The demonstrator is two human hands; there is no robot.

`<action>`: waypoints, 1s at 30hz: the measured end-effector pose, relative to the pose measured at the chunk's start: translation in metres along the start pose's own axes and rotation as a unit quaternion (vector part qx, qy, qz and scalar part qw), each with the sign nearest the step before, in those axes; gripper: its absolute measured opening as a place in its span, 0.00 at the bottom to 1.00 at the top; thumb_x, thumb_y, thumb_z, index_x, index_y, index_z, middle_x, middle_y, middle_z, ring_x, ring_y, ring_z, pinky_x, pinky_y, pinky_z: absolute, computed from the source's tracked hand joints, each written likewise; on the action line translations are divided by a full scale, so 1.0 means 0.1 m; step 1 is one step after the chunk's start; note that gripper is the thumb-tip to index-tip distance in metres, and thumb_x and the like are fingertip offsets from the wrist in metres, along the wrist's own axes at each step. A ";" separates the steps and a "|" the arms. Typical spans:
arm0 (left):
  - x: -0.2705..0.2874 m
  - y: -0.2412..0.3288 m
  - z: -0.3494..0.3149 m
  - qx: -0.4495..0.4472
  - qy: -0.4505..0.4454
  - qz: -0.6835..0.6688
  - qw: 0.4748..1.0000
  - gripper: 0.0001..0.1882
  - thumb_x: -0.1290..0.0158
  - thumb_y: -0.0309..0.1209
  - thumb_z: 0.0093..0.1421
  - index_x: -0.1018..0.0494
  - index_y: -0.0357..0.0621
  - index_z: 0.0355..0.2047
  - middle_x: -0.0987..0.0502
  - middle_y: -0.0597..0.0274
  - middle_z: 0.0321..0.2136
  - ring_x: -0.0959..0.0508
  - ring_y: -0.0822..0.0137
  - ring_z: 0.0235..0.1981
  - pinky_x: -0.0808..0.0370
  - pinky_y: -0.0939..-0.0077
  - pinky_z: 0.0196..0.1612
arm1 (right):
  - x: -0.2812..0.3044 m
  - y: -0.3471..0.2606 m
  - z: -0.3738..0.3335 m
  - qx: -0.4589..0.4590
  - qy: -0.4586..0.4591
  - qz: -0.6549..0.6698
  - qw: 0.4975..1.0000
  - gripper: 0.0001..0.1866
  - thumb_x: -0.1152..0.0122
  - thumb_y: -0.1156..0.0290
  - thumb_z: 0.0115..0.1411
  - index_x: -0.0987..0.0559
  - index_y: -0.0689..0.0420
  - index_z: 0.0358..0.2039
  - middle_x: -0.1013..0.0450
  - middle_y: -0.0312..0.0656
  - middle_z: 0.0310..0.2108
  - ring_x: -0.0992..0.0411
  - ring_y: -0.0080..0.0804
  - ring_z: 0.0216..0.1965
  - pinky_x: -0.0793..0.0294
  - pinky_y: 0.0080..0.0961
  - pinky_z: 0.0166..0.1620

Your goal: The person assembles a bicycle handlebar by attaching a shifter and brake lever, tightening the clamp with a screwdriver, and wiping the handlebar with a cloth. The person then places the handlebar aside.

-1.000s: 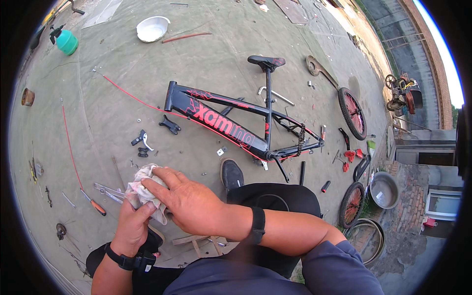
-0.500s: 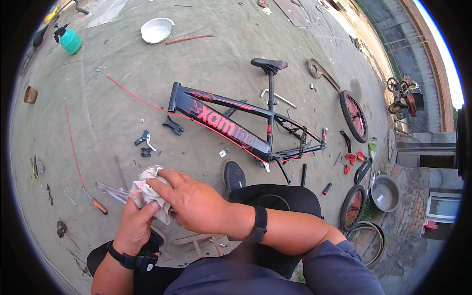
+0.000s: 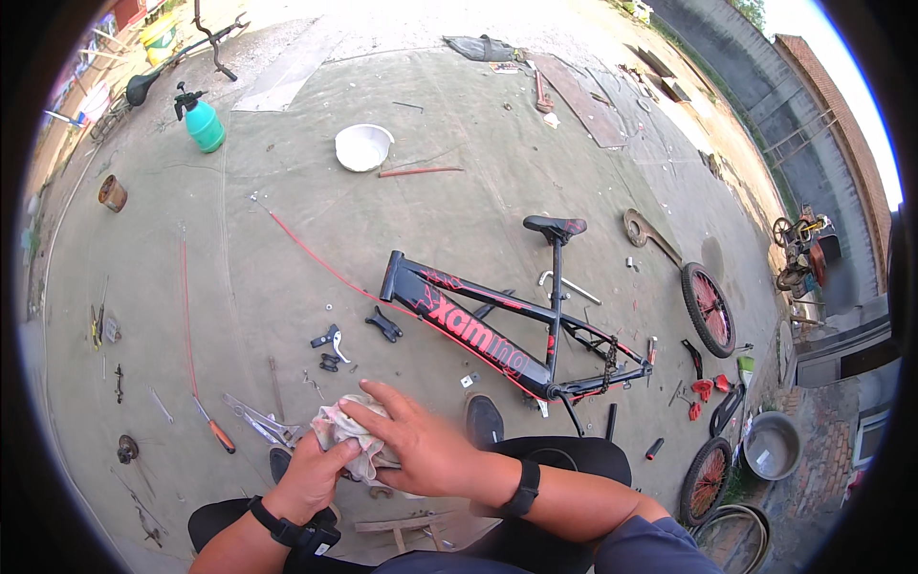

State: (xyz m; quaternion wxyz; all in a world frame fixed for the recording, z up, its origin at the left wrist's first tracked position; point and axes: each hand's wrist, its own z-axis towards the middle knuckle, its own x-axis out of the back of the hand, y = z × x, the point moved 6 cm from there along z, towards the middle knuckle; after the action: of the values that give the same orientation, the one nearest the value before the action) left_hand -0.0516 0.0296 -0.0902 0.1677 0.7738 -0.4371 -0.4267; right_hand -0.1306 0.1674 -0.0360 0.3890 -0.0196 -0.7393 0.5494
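Observation:
A crumpled whitish rag (image 3: 342,430) with pink stains is bunched between my two hands above the ground sheet. My left hand (image 3: 311,471) grips it from below and the left, its thumb pressed on the cloth. Across the rag's right side lies my right hand (image 3: 426,452), some fingers bent over the cloth and one finger raised off it. Anything inside the rag is hidden. Ahead and to the right a black bicycle frame (image 3: 478,330) with red markings lies on the sheet, its saddle (image 3: 555,226) still attached. A black-and-silver brake lever (image 3: 328,339) rests beyond my hands.
To the left are an orange-handled screwdriver (image 3: 222,438) and pliers (image 3: 98,327). Farther off stand a white basin (image 3: 363,148), a green spray bottle (image 3: 204,126) and a rusty can (image 3: 112,193). Two small wheels (image 3: 709,311) and a grey tub (image 3: 773,446) are at right.
The view has tilted up, so everything sits lower and farther right in the picture. Both hands still hold the rag; a right finger has lifted from it.

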 end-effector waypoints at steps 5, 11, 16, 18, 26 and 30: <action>0.03 -0.13 -0.04 0.034 -0.041 0.005 0.999 0.23 0.52 0.39 0.75 0.35 0.43 0.65 0.25 0.61 0.57 0.22 0.66 0.56 0.22 0.65 0.57 | -0.01 -0.07 0.00 0.025 -0.007 0.038 0.999 0.54 0.23 0.65 0.52 0.44 0.42 0.76 0.44 0.55 0.70 0.35 0.61 0.65 0.25 0.45 0.60; 0.13 -0.36 -0.10 0.095 -0.122 0.026 0.988 0.33 0.64 0.58 0.76 0.31 0.43 0.62 0.19 0.55 0.49 0.16 0.61 0.47 0.18 0.66 0.46 | -0.01 -0.16 -0.07 0.039 0.022 0.054 0.998 0.41 0.29 0.58 0.61 0.37 0.45 0.72 0.33 0.50 0.61 0.25 0.57 0.52 0.21 0.43 0.51; 0.05 -0.42 -0.20 0.136 -0.174 0.049 0.974 0.34 0.72 0.58 0.77 0.27 0.43 0.56 0.16 0.54 0.41 0.15 0.61 0.42 0.20 0.69 0.42 | 0.03 -0.21 -0.09 0.022 0.029 0.027 0.999 0.23 0.35 0.55 0.66 0.23 0.50 0.58 0.23 0.45 0.48 0.22 0.51 0.45 0.21 0.38 0.44; 0.02 -0.41 -0.24 0.135 -0.189 0.066 0.970 0.33 0.72 0.56 0.78 0.27 0.43 0.55 0.16 0.54 0.40 0.15 0.61 0.42 0.20 0.69 0.41 | 0.07 -0.28 -0.10 0.027 0.042 0.006 0.999 0.19 0.36 0.55 0.68 0.20 0.51 0.53 0.22 0.46 0.42 0.21 0.52 0.40 0.20 0.39 0.41; 0.02 -0.20 -0.25 0.002 -0.094 0.179 0.979 0.24 0.61 0.43 0.79 0.36 0.41 0.65 0.23 0.56 0.52 0.19 0.67 0.46 0.19 0.69 0.46 | 0.21 -0.39 -0.11 0.067 0.086 -0.031 0.994 0.16 0.41 0.54 0.70 0.17 0.54 0.43 0.21 0.48 0.33 0.21 0.51 0.37 0.22 0.40 0.38; 0.12 -0.09 -0.24 -0.046 -0.022 0.183 0.982 0.25 0.56 0.42 0.78 0.39 0.39 0.67 0.26 0.58 0.56 0.22 0.69 0.51 0.20 0.71 0.50 | 0.22 -0.38 -0.06 0.051 0.039 -0.032 0.997 0.19 0.45 0.53 0.72 0.18 0.56 0.40 0.21 0.50 0.32 0.22 0.54 0.35 0.23 0.44 0.37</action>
State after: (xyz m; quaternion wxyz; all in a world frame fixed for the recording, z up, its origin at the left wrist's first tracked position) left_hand -0.0245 0.0221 -0.0889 0.2685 0.6630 -0.5545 -0.4254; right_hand -0.1274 0.1671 0.0080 0.4353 0.0021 -0.6949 0.5724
